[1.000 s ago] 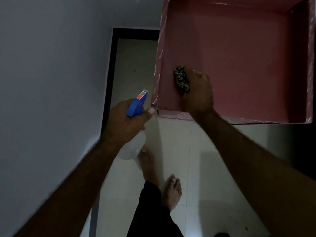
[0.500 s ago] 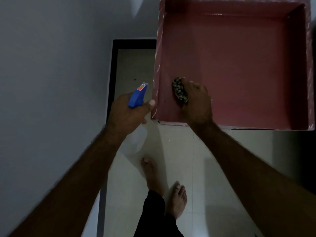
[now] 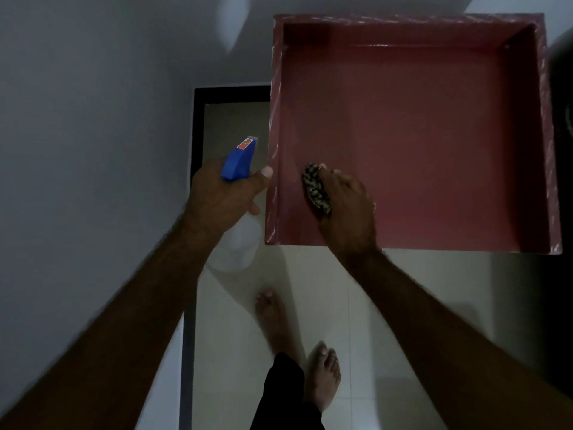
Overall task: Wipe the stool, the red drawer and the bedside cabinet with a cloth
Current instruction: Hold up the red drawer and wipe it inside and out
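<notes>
The red drawer (image 3: 434, 135) stands pulled out in front of me, empty and seen from above. My right hand (image 3: 347, 209) is inside it at the near left corner, pressing a crumpled patterned cloth (image 3: 314, 186) against the drawer's bottom. My left hand (image 3: 221, 200) grips a spray bottle with a blue trigger head (image 3: 238, 159) just outside the drawer's left wall, its thumb touching that wall. The bottle's pale body (image 3: 238, 246) hangs below the hand. The stool and the bedside cabinet's outside are not visible.
A pale wall (image 3: 93, 150) runs along the left with a dark skirting strip (image 3: 195, 135) at its foot. Light floor tiles (image 3: 356, 305) lie below the drawer, where my bare feet (image 3: 322, 373) stand. A dark shape fills the far right edge.
The view has tilted so the whole drawer shows. My right hand with the cloth has shifted slightly toward the drawer's near left corner. The left hand keeps the spray bottle beside the drawer.
</notes>
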The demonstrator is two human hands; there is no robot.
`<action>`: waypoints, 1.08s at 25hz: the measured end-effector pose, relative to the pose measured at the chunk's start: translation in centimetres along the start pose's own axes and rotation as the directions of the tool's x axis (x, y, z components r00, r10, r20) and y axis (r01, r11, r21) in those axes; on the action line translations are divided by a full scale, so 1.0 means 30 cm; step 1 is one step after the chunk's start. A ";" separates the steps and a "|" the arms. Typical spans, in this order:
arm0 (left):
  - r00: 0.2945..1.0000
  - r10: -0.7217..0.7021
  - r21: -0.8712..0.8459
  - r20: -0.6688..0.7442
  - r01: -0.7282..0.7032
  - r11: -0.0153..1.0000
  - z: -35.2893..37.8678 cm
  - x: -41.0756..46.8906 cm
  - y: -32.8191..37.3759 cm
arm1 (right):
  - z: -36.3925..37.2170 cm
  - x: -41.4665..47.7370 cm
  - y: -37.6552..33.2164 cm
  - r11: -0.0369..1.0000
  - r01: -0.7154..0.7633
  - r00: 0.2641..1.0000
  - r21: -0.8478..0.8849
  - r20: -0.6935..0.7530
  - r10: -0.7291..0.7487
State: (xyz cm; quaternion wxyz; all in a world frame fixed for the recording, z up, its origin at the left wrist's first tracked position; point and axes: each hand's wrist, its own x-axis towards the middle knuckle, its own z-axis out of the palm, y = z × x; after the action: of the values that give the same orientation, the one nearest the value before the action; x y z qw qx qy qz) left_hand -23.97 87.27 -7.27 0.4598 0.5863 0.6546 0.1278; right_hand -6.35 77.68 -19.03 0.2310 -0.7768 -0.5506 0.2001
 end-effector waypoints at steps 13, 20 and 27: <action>0.998 0.057 -0.016 0.009 -0.057 0.998 -0.045 0.193 0.083 | -0.001 -0.004 -0.005 0.997 0.057 0.996 0.059 -0.074 -0.053; 0.999 0.053 -0.016 0.008 -0.053 0.998 -0.065 0.272 0.125 | -0.012 -0.007 -0.019 0.998 0.050 0.992 0.027 -0.114 -0.047; 0.997 0.063 -0.030 0.033 -0.062 0.998 -0.049 0.226 0.096 | -0.003 -0.009 -0.020 0.999 0.050 0.989 0.002 -0.143 -0.049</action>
State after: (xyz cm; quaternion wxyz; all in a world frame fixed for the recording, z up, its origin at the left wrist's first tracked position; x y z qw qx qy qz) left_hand -22.45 94.62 -7.51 0.4752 0.6018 0.6262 0.1414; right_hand -6.84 77.59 -18.58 0.2770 -0.7746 -0.5510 0.1400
